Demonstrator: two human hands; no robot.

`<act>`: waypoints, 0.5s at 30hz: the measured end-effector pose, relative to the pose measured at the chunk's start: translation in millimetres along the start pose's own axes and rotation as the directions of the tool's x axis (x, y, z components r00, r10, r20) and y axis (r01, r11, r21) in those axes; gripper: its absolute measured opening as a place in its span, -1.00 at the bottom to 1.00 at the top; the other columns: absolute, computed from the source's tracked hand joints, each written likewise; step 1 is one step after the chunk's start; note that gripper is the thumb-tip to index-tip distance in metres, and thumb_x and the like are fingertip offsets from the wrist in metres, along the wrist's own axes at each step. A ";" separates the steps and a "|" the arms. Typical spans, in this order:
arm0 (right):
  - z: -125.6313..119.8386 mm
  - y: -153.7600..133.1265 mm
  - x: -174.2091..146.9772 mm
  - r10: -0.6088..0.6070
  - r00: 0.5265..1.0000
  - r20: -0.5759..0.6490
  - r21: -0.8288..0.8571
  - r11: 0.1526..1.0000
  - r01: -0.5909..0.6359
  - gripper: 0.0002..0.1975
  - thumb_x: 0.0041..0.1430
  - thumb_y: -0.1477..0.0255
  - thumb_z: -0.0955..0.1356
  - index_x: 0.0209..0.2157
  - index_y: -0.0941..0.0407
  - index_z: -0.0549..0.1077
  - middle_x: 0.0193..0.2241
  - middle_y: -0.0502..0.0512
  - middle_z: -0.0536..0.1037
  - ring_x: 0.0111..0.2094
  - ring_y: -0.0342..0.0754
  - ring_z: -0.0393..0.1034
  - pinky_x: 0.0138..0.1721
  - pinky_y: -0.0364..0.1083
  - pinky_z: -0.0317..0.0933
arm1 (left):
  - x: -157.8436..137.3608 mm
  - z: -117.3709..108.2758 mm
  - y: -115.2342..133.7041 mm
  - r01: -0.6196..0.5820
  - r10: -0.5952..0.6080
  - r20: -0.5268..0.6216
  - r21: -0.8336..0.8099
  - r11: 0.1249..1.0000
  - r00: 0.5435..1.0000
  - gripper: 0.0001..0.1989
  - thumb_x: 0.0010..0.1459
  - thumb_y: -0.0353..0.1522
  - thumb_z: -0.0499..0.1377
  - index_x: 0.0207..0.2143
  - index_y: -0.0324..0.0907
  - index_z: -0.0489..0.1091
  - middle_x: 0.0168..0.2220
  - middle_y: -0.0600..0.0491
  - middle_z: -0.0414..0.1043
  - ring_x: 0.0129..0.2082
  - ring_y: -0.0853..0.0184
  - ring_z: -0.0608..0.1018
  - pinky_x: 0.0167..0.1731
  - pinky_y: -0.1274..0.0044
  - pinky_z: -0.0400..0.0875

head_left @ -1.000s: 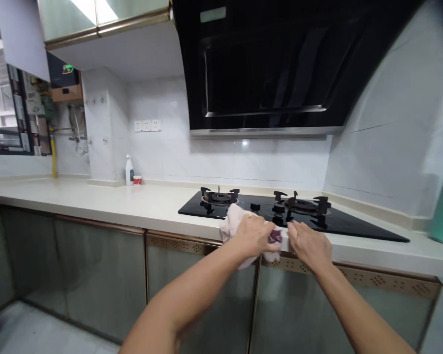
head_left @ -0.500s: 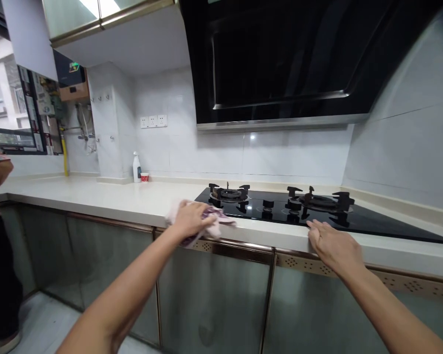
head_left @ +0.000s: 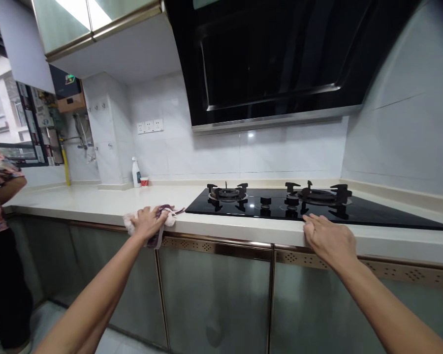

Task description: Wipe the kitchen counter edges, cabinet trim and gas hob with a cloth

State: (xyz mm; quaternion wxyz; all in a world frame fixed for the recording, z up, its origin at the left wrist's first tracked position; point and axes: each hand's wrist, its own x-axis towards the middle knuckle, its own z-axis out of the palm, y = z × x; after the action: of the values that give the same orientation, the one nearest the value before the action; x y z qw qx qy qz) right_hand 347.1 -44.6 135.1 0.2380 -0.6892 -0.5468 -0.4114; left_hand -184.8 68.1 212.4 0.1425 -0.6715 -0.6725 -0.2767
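My left hand [head_left: 147,223] presses a pink and purple cloth [head_left: 167,215] onto the front edge of the white countertop [head_left: 96,200], left of the stove. Part of the cloth hangs over the edge, and the palm hides some of it. At the counter's front edge, by the near rim of the black gas stove [head_left: 273,212], rests my right hand [head_left: 330,239]. Its fingers lie over the edge, close together, and no object shows in them. Two burners with black pan supports and the knobs stand on the stove's glass top.
A black range hood [head_left: 273,64] slopes over the stove. Against the back wall stand a white spray bottle [head_left: 136,172] and a red paper cup [head_left: 144,182]. Cabinet doors [head_left: 214,290] line the front below the counter. Another person [head_left: 0,187] stands at the far left.
My left hand has slid the cloth leftward along the counter's front edge, away from the stove. My right hand stays at about the same place on the edge. The view has shifted slightly.
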 end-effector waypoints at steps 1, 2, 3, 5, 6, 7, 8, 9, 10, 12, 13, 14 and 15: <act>0.4 -0.9 0.3 0.018 1.000 0.012 0.022 1.000 -0.018 -0.53 0.31 0.48 0.14 0.07 0.25 0.55 0.09 0.31 0.55 0.14 0.15 0.42 0.13 0.11 0.31 | -7.2 0.7 10.5 -0.025 0.024 -0.022 -0.021 0.999 0.999 -0.39 0.30 0.05 -0.16 0.19 0.04 0.40 0.13 -0.19 0.37 0.15 -0.11 0.33 0.09 -0.02 0.17; 0.4 -1.7 0.5 0.030 0.999 0.023 0.037 0.999 -0.031 -0.52 0.32 0.48 0.13 0.07 0.26 0.55 0.10 0.32 0.54 0.15 0.15 0.41 0.13 0.11 0.30 | -14.9 1.7 23.3 -0.059 0.057 -0.047 -0.044 0.997 0.997 -0.42 0.30 0.03 -0.14 0.19 0.06 0.40 0.12 -0.18 0.38 0.14 -0.09 0.33 0.10 -0.01 0.16; 0.1 -2.4 0.6 0.041 0.999 0.032 0.044 0.998 -0.042 -0.50 0.34 0.47 0.11 0.08 0.27 0.55 0.10 0.33 0.54 0.16 0.16 0.40 0.14 0.12 0.29 | -23.1 3.3 38.1 -0.101 0.096 -0.069 -0.068 0.993 0.993 -0.44 0.30 0.02 -0.12 0.20 0.07 0.39 0.10 -0.16 0.38 0.13 -0.07 0.34 0.10 0.00 0.16; -1.3 -3.8 0.7 0.054 0.998 0.042 0.044 0.997 -0.056 -0.47 0.37 0.46 0.07 0.07 0.30 0.55 0.09 0.34 0.54 0.16 0.17 0.40 0.16 0.13 0.28 | -40.7 8.4 73.6 -0.197 0.185 -0.108 -0.112 0.974 0.977 -0.45 0.29 0.03 -0.05 0.22 0.12 0.35 0.08 -0.12 0.39 0.11 -0.02 0.35 0.09 0.04 0.16; -2.5 -4.5 0.8 0.054 0.998 0.042 0.047 0.997 -0.056 -0.47 0.37 0.46 0.06 0.06 0.30 0.55 0.09 0.34 0.55 0.16 0.18 0.40 0.18 0.14 0.27 | -50.2 11.8 93.8 -0.259 0.244 -0.119 -0.125 0.958 0.962 -0.44 0.27 0.05 -0.01 0.23 0.13 0.34 0.07 -0.11 0.38 0.09 -0.01 0.36 0.07 0.07 0.19; -3.9 -5.0 0.8 0.053 0.998 0.041 0.054 0.997 -0.055 -0.47 0.37 0.45 0.07 0.06 0.31 0.55 0.08 0.35 0.55 0.16 0.18 0.40 0.19 0.15 0.26 | -59.9 15.5 115.5 -0.335 0.319 -0.126 -0.133 0.933 0.939 -0.43 0.24 0.07 0.03 0.23 0.14 0.33 0.08 -0.10 0.37 0.08 0.01 0.37 0.05 0.11 0.21; -5.5 -5.4 1.0 0.054 0.998 0.040 0.063 0.996 -0.057 -0.48 0.37 0.45 0.08 0.06 0.30 0.56 0.09 0.35 0.55 0.16 0.18 0.40 0.21 0.15 0.25 | -69.7 19.3 138.3 -0.426 0.410 -0.131 -0.144 0.893 0.903 -0.39 0.20 0.09 0.08 0.25 0.15 0.31 0.11 -0.10 0.34 0.09 0.01 0.36 0.04 0.14 0.21; -7.2 -5.6 1.2 0.056 0.998 0.042 0.073 0.996 -0.059 -0.49 0.36 0.45 0.09 0.07 0.30 0.56 0.10 0.35 0.54 0.16 0.18 0.40 0.22 0.15 0.25 | -79.6 22.8 162.0 -0.507 0.487 -0.152 -0.150 0.849 0.860 -0.34 0.16 0.10 0.12 0.28 0.16 0.27 0.16 -0.10 0.30 0.12 0.00 0.34 0.05 0.15 0.20; -8.9 -5.2 1.4 0.059 0.997 0.047 0.082 0.995 -0.063 -0.49 0.35 0.46 0.10 0.06 0.29 0.56 0.11 0.35 0.53 0.17 0.19 0.40 0.22 0.15 0.25 | -89.3 25.6 186.0 -0.581 0.558 -0.167 -0.155 0.799 0.813 -0.31 0.15 0.10 0.15 0.30 0.17 0.24 0.20 -0.11 0.25 0.14 -0.01 0.32 0.05 0.15 0.21; -12.0 -2.8 1.7 0.064 0.996 0.062 0.087 0.994 -0.069 -0.50 0.35 0.46 0.11 0.06 0.28 0.56 0.12 0.34 0.53 0.17 0.18 0.40 0.21 0.15 0.27 | -107.2 28.8 233.1 -0.699 0.672 -0.194 -0.168 0.695 0.715 -0.33 0.17 0.07 0.15 0.31 0.21 0.20 0.22 -0.12 0.22 0.15 -0.01 0.31 0.04 0.16 0.21; -13.1 -0.5 1.5 0.049 0.996 0.070 0.084 0.995 -0.054 -0.51 0.34 0.45 0.12 0.06 0.27 0.56 0.12 0.34 0.53 0.17 0.18 0.40 0.19 0.15 0.28 | -115.0 28.9 254.9 -0.747 0.717 -0.209 -0.170 0.643 0.665 -0.34 0.18 0.05 0.15 0.31 0.21 0.19 0.21 -0.13 0.23 0.13 -0.01 0.32 0.02 0.16 0.21; -13.7 2.4 1.0 0.016 0.997 0.077 0.082 0.996 -0.022 -0.51 0.32 0.45 0.13 0.07 0.26 0.55 0.12 0.33 0.53 0.17 0.19 0.40 0.18 0.14 0.29 | -121.7 28.1 274.5 -0.786 0.754 -0.225 -0.172 0.593 0.618 -0.35 0.19 0.01 0.16 0.32 0.21 0.19 0.21 -0.13 0.22 0.13 -0.01 0.32 0.02 0.16 0.22; -14.0 5.7 0.2 -0.023 0.996 0.082 0.083 0.996 0.016 -0.52 0.30 0.45 0.15 0.08 0.25 0.54 0.12 0.33 0.52 0.18 0.19 0.39 0.17 0.14 0.30 | -127.1 26.5 291.4 -0.813 0.777 -0.237 -0.182 0.554 0.583 -0.36 0.19 -0.01 0.17 0.31 0.19 0.19 0.21 -0.14 0.22 0.12 -0.01 0.33 0.02 0.16 0.22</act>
State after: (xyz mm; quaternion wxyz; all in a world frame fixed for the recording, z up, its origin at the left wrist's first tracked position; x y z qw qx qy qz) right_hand 348.3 -57.0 143.6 0.2393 -0.6900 -0.5793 -0.3620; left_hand 113.4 -37.7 172.1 0.2021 -0.8960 -0.2404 -0.3140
